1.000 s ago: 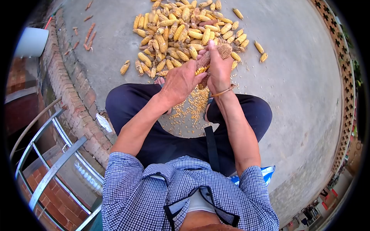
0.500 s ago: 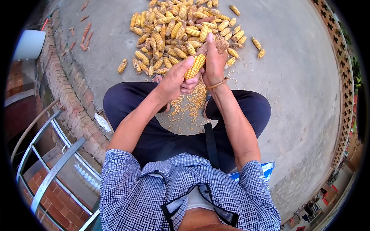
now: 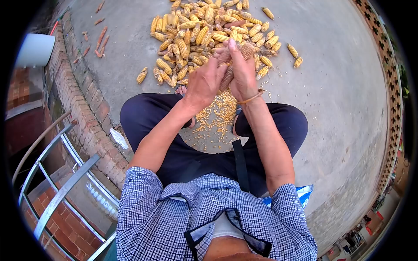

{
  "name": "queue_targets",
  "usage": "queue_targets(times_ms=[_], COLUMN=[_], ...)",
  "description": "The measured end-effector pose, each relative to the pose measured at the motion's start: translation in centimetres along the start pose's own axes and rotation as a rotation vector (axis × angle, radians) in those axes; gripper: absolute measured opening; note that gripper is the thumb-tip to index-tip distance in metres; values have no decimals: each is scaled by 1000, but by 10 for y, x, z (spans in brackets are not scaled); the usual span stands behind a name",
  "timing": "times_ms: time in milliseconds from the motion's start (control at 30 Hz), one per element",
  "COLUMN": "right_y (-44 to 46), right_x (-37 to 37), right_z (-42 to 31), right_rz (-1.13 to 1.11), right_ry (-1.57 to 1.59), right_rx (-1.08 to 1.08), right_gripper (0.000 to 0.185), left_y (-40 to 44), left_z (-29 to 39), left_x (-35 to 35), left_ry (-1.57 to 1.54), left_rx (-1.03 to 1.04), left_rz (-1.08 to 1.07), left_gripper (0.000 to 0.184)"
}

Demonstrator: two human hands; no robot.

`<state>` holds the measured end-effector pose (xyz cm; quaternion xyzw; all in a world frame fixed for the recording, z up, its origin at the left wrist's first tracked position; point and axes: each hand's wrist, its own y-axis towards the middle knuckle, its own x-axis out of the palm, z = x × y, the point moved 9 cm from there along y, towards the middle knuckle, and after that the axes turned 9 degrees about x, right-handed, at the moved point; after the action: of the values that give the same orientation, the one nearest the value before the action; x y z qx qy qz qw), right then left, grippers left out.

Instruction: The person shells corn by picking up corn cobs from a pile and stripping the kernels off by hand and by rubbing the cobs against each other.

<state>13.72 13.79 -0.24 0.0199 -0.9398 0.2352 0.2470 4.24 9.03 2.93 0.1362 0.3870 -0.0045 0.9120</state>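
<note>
In front of my knees, my left hand is closed around an ear of corn. The part of the ear that shows between my hands is brown and bare of kernels. My right hand, a band round its wrist, grips a bare corn cob that sticks out past the thumb. Both hands press close together, so where cob and ear meet is mostly hidden. Beneath them, loose yellow kernels are scattered over the concrete between my feet.
A heap of corn ears lies just beyond my hands, with a few strays at its sides. Bare cobs lie at the far left near a brick edging. A metal frame stands at lower left, and a white bucket above it.
The ear's yellow kernel side faced up before; now a brown, bare side shows between my hands. My left hand has turned over, its back now facing up, while the right still holds the cob.
</note>
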Motion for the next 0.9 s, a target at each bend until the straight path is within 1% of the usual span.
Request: queue_targets(times_ms=[33,67,133,200,233,300,333,400,433,467,567,600,667,733,800,833,900], right_y=[-1,-3,-10,-13,-10,-5,-7,-3,-1,0,12,10,4,3,1,1,-3], right_x=[-5,-11,-10,-13,-16,-23,-19,-11,-8,-10,-14,-10,-1,6,6,4,-7], right_z=[1,0,-8,-11,-9,-3,-7,-13,-18,-17,-3,-1,0,2,3,3,-3], right_rz=[76,160,208,264,280,315,292,206,160,161,74,34,-59,-126,-53,-14,134], right_ry=[-27,-66,-120,-132,-130,-122,-65,-55,-50,-88,22,23,47,44,-19,-48,-149], right_rx=[-17,-37,-79,-111,-109,-100,-163,-251,-299,-264,-69,-25,20,31,11,-1,-70], right_gripper=[26,21,17,13,13,14,18,18,18,17,20,28,31,34,31,30,27], left_y=[-1,-4,-7,-8,-8,-9,-10,-7,-8,-11,-18,-13,-4,1,4,4,0], left_z=[1,3,5,1,-2,-4,-6,-14,-22,-30,-40,-42,-41,-30,-17,-13,-5], left_x=[4,5,9,11,13,19,19,20,26,33,42,35,23,9,5,6,10], left_ry=[-7,-38,-102,-204,-257,-445,-536,-655,-760,-852,-1045,-957,-753,-481,-351,-370,-410], left_rx=[-26,-22,-10,-43,-62,-32,-19,-108,-231,-362,-522,-437,-253,-55,22,-4,-60], left_rz=[-22,-12,7,41,60,87,104,45,-38,-115,-70,-13,84,164,187,178,130], left_gripper=[35,36,39,37,38,40,41,43,44,45,45,43,40,37,36,36,37])
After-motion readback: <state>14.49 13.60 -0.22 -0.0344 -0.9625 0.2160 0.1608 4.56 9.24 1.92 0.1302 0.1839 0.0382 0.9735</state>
